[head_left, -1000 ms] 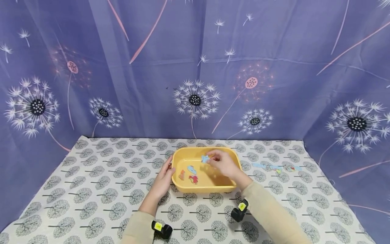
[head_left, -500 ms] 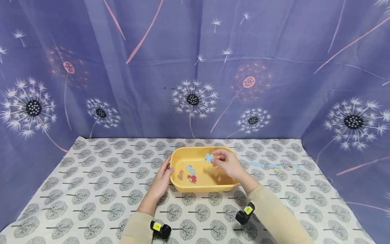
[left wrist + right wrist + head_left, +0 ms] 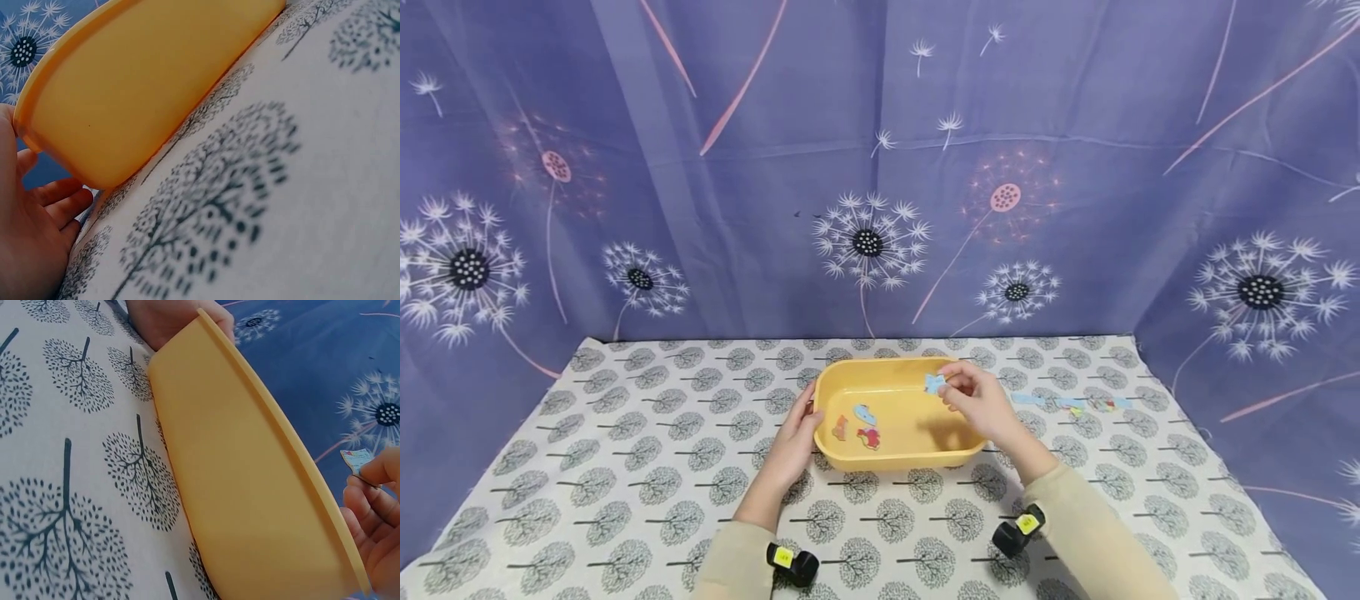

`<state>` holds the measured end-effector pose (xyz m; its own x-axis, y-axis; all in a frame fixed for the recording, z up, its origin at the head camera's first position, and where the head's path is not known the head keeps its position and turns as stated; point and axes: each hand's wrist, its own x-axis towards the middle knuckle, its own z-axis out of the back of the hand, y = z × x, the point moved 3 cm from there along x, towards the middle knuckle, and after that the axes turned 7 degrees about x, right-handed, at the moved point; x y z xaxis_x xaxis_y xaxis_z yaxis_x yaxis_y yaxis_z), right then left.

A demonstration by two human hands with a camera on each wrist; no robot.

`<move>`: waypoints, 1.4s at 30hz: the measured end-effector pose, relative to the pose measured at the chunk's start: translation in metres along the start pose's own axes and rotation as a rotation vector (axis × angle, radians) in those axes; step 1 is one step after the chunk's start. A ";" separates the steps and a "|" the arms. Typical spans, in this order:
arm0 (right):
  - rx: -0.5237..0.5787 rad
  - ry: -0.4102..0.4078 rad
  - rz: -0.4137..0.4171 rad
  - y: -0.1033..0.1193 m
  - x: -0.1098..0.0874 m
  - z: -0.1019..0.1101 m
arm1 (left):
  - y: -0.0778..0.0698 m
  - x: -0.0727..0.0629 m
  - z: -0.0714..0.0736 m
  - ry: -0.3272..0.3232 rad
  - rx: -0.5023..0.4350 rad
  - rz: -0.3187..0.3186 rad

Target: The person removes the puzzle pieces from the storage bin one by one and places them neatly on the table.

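Purple-blue curtains (image 3: 760, 192) printed with dandelions fill the upper half of the head view, and below them our worktop (image 3: 647, 500) carries a white cover patterned with grey trees. Near the centre of the lower half sits a yellow tub (image 3: 895, 461). Our left hand (image 3: 792, 439) grasps its left end, thumb at the rim and fingers against the outer wall. Our right hand (image 3: 988, 408) pinches a small pale-blue piece (image 3: 934, 383) between thumb and fingers, over the upper right part of the tub; the right wrist view shows it above the rim. On the tub floor, towards the left, an orange piece (image 3: 839, 427), a blue shape (image 3: 865, 413) and a red piece (image 3: 870, 438) lie near one another. Right of the tub, a row of pale-blue strips (image 3: 1028, 400) and coloured bits is too small to make out fully.

To handle this well, we judge it best to pinch the thin piece lightly by its edge, so that it neither bends nor flips. Our right wrist should pass clear of the rim, while the left hand steadies the tub without tipping it.
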<state>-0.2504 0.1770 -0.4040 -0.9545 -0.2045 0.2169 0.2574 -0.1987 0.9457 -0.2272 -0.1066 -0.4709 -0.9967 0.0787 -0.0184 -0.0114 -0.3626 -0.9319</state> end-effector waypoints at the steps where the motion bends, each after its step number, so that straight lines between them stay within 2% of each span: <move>1: 0.000 -0.005 -0.001 0.000 -0.001 0.002 | 0.000 0.000 0.000 0.001 -0.004 0.003; 6: 0.011 -0.029 0.026 -0.005 -0.008 0.015 | 0.006 0.002 -0.001 -0.016 0.005 -0.007; 17: 0.060 -0.135 0.003 -0.013 -0.026 0.048 | 0.006 0.001 -0.002 -0.019 -0.001 -0.004; 22: 0.066 -0.185 -0.052 -0.023 -0.035 0.057 | 0.006 0.001 -0.002 -0.020 0.005 -0.008; 31: -0.023 -0.257 -0.165 -0.046 -0.051 0.074 | 0.005 0.002 -0.002 -0.018 -0.001 -0.003; 42: -0.077 -0.326 -0.308 -0.071 -0.063 0.087 | 0.006 0.002 -0.002 -0.013 -0.016 0.005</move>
<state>-0.2216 0.2875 -0.4635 -0.9827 0.1852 0.0046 -0.0475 -0.2758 0.9600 -0.2296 -0.1068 -0.4773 -0.9977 0.0650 -0.0188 -0.0050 -0.3478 -0.9376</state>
